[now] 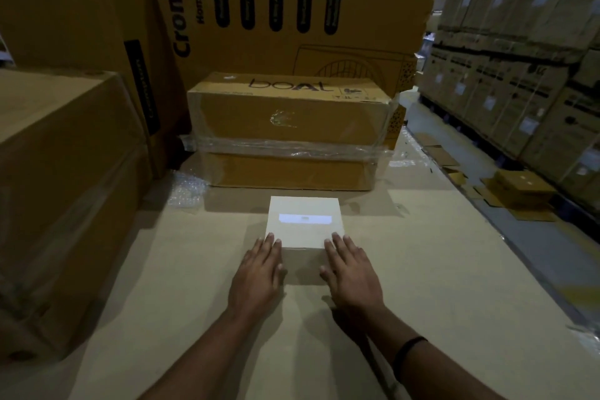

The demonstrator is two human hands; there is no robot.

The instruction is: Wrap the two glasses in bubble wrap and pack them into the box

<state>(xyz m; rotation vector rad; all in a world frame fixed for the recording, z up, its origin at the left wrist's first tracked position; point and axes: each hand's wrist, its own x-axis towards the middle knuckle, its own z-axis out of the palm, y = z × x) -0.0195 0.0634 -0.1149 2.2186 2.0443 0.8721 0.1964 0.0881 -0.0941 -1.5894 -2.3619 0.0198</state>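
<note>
A small pale cardboard box [303, 221] sits shut on the cardboard work surface [422, 269], with a white label across its top. My left hand [258, 273] lies flat with straight fingers, its fingertips touching the box's near left corner. My right hand [352, 273] lies flat the same way at the near right corner. A crumpled piece of clear bubble wrap [186, 190] lies to the back left of the box. No glasses are visible.
A taped brown carton marked "boAt" [289, 127] stands just behind the small box. Large cartons [65, 188] wall off the left side and the back. On the right, the surface ends at an edge, with flattened cardboard [519, 191] and stacked cartons beyond.
</note>
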